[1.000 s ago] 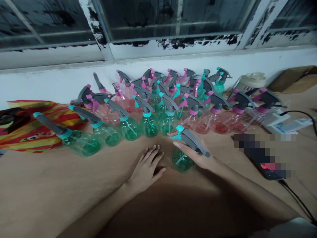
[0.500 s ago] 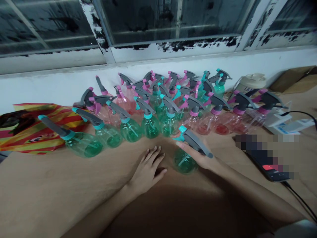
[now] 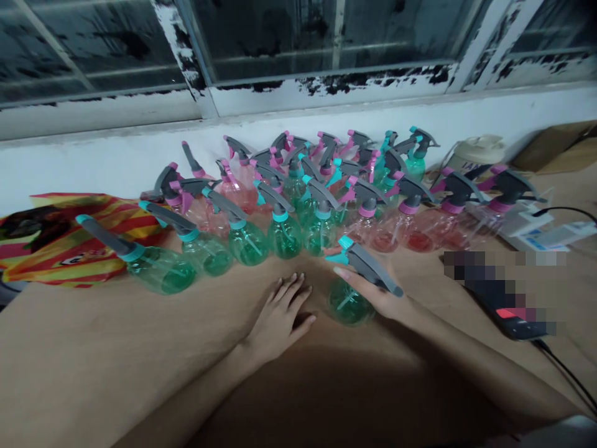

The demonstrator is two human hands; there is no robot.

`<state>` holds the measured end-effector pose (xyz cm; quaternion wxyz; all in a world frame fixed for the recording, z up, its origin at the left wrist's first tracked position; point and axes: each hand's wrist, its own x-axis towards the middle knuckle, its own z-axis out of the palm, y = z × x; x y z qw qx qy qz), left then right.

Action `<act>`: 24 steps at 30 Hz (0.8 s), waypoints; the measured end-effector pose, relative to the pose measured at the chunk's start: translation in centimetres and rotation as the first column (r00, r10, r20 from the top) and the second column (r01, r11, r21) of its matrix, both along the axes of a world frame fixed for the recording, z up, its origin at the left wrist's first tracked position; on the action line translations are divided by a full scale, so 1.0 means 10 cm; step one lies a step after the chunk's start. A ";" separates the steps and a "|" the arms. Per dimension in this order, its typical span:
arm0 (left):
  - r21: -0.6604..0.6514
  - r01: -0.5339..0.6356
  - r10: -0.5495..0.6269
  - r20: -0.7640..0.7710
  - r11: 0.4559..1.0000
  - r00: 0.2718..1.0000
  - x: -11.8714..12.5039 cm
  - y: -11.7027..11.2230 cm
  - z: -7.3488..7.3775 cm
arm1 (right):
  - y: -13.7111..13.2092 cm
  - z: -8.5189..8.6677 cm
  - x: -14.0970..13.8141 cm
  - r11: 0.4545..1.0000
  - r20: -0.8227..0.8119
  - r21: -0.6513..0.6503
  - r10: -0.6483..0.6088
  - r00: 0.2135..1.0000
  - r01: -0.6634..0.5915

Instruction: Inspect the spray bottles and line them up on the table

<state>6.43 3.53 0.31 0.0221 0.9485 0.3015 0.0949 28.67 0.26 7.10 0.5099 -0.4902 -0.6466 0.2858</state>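
Note:
My right hand (image 3: 377, 297) is closed round the neck of a green spray bottle (image 3: 349, 305) with a grey and turquoise trigger head. That bottle stands upright on the wooden table (image 3: 153, 367), and part of its neck is hidden by my fingers. Flat on the table to its left lies my left hand (image 3: 280, 317), fingers stretched out and holding nothing. Just beyond both hands runs a front row of spray bottles, among them a green spray bottle (image 3: 285, 239) with a turquoise collar and a clear pink spray bottle (image 3: 422, 233) with a pink collar.
More pink and green spray bottles crowd behind, up to the white wall (image 3: 93, 168) under the window. A red and yellow striped bag (image 3: 102, 249) lies at the left. On the right are a phone (image 3: 527, 326) with a cable, a whitish container (image 3: 480, 149) and a cardboard box (image 3: 555, 146).
The whole view has shifted very slightly. Both hands keep their places, and the right one still grips the same green spray bottle.

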 end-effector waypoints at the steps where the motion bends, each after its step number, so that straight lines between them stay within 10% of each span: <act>1: 0.000 0.000 0.000 -0.001 1.000 1.000 0.00 0.00 0.00 | 0.00 0.00 0.00 1.000 -0.002 -0.002 0.003 1.000 -0.003; 24: -0.009 -0.007 0.007 0.021 1.000 1.000 -0.01 0.00 -0.02 | -0.01 0.07 0.02 0.998 0.113 0.064 -0.023 0.993 0.016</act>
